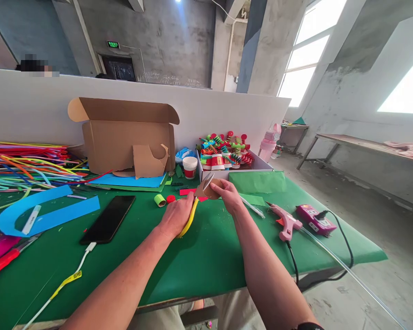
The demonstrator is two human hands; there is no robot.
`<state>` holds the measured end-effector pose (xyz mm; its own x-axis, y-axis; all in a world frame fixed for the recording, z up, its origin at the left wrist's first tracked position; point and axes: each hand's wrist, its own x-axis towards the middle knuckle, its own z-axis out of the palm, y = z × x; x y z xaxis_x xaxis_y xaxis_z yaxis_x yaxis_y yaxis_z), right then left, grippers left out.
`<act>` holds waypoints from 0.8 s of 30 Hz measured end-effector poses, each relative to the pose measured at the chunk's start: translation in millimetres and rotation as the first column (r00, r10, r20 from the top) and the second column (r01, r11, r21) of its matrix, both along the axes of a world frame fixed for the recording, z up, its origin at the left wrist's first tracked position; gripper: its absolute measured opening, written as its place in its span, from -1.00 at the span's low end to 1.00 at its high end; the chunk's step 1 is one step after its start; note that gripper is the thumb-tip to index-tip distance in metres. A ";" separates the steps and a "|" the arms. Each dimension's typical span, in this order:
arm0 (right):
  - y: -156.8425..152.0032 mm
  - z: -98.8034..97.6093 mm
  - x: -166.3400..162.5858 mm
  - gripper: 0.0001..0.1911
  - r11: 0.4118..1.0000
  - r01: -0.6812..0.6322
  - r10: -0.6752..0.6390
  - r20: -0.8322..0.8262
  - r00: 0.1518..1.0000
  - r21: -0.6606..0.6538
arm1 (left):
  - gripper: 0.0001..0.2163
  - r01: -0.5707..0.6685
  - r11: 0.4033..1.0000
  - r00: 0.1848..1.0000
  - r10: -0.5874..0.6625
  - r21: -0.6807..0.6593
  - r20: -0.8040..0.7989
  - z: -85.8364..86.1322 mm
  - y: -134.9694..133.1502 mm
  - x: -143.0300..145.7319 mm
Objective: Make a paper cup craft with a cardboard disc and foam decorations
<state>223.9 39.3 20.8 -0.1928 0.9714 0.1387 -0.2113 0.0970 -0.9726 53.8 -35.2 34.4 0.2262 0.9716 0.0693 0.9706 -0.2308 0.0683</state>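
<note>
My left hand grips yellow-handled scissors, blades open and pointing up toward a piece of brown cardboard. My right hand holds that rounded cardboard piece above the green table cover. The scissor blades meet the cardboard's left edge. Right beside my hands lie a small green paper roll, a red cap and red paper scraps.
A black phone on a white cable lies left. Behind stand an open cardboard box, pipe cleaners, blue foam pieces, a paper cup and a white box of finished crafts. A pink glue gun lies right.
</note>
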 end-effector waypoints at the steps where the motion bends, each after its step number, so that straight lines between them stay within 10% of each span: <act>1: 0.4 -0.2 0.3 -0.49 1.000 -0.001 0.001 -0.003 1.000 -0.002 | -0.80 0.003 1.000 1.000 -0.003 -0.001 0.004 -0.1 -0.1 0.1; 24: 3.7 3.1 29.5 -0.52 0.991 -0.122 0.127 0.112 0.986 -0.046 | -0.82 0.114 0.993 0.993 -0.114 -0.009 0.015 0.2 -2.7 -1.2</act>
<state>253.4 43.0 23.9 -0.3252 0.9430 0.0709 -0.1060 0.0382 -0.9936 52.6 -38.0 34.6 0.3348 0.9401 0.0643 0.9368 -0.3395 0.0850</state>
